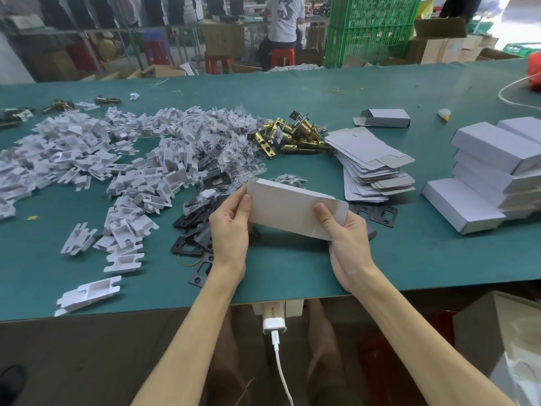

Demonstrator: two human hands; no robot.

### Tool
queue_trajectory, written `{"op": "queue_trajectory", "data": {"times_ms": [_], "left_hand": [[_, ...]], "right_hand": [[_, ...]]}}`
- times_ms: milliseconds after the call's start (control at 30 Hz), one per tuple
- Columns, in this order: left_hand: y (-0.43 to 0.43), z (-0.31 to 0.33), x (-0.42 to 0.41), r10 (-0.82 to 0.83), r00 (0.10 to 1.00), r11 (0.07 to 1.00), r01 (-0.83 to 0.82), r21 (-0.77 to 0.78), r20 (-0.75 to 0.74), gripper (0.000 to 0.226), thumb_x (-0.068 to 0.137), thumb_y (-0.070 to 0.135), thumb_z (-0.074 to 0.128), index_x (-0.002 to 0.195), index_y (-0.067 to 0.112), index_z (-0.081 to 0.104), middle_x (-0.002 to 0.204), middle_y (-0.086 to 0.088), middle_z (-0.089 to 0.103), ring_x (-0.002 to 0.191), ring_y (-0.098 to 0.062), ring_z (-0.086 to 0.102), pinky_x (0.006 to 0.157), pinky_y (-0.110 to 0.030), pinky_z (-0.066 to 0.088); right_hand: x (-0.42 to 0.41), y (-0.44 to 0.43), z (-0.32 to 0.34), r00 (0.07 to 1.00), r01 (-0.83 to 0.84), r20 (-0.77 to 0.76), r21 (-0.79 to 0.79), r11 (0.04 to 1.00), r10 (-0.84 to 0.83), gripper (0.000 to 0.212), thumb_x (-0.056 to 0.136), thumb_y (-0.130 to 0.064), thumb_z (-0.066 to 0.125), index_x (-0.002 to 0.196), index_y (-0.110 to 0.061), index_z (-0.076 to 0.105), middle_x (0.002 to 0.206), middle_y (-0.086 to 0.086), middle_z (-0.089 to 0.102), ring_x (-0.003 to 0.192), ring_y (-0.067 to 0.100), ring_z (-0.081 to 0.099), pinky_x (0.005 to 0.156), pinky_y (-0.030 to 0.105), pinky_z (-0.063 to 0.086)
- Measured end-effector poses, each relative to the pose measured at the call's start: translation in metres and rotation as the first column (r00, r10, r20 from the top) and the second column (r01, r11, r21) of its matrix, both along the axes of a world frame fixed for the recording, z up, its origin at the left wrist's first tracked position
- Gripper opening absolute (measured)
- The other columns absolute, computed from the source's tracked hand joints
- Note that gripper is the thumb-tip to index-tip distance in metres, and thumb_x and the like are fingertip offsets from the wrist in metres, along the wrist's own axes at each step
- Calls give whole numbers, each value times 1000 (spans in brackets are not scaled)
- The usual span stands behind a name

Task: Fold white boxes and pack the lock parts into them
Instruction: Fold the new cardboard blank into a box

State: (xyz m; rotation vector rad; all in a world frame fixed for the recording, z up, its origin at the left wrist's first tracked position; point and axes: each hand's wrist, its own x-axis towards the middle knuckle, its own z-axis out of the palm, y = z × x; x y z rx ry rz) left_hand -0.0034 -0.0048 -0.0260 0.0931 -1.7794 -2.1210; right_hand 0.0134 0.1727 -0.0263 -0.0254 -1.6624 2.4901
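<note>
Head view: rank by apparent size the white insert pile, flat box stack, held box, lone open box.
1. white insert pile
2. flat box stack, held box: alike, held one nearer
3. lone open box

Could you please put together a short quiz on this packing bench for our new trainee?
1. True or false: the left hand and the right hand both hold the same white box.
2. Where does the stack of flat box blanks lie relative to the brass latches? A) to their left B) to their right C) on the floor
3. Fill in: the metal plates on the table beneath the held box are ____ in colour.
Key: 1 true; 2 B; 3 black.
</note>
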Motion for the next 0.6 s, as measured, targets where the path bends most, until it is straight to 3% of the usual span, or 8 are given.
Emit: {"op": "queue_trajectory", "data": {"times_ms": [100, 167, 267, 433, 533, 600], "left_hand": [[1, 1, 2, 2, 999, 995, -6, -99, -40, 31, 108, 13, 52, 119, 39, 66, 109, 37, 71, 109, 12, 64, 90, -8, 49], [2, 0, 3, -6, 999, 992, -1, -128, -53, 32, 108, 12, 50, 125, 36, 62, 109, 41, 69, 110, 16, 62, 88, -4, 46], [3, -3, 2, -34, 997, 987, 23, -157, -70, 35, 108, 13, 50, 137, 28, 60, 116, 38, 69, 117, 10, 62, 96, -12, 50], [2, -5, 3, -46, 995, 978, 27, -205, -85, 42, 108, 18, 57, 149, 14, 55, 139, 9, 66, 129, -6, 61, 112, -34, 50], [2, -5, 3, -43, 997, 982, 30, -188, -70, 49, 107, 17, 57, 156, 20, 47, 151, 8, 57, 138, -6, 54, 118, -38, 44], [1, -5, 2, -25, 997, 981, 12, -191, -69, 47, 107, 15, 58, 153, 21, 51, 147, 15, 59, 135, -3, 56, 116, -38, 46]], "right_hand": [[0, -1, 1, 1000, 4, 9, -14, 1000, -4, 28, 82, -32, 73, 101, -12, 75, 100, 3, 77, 93, 13, 69, 86, 27, 57], [1, -1, 1, 1000, 0, 11, -36, 999, 1, 29, 81, -32, 75, 100, -10, 75, 99, 3, 77, 92, 13, 70, 82, 25, 57], [2, 0, 3, 1000, 6, 17, -62, 998, -5, 26, 80, -31, 76, 97, -12, 75, 95, 2, 77, 88, 10, 71, 77, 21, 56], [2, -1, 3, 1000, 8, 30, -77, 997, -6, 27, 80, -31, 78, 96, -10, 75, 96, 3, 76, 88, 12, 70, 77, 23, 56], [2, -1, 3, 999, -9, 33, -67, 998, 11, 28, 79, -31, 78, 97, -9, 75, 97, 5, 77, 88, 13, 70, 76, 23, 57], [3, -1, 3, 999, -18, 34, -60, 998, 20, 26, 79, -31, 78, 94, -10, 76, 96, 5, 77, 88, 13, 71, 75, 23, 57]]}}
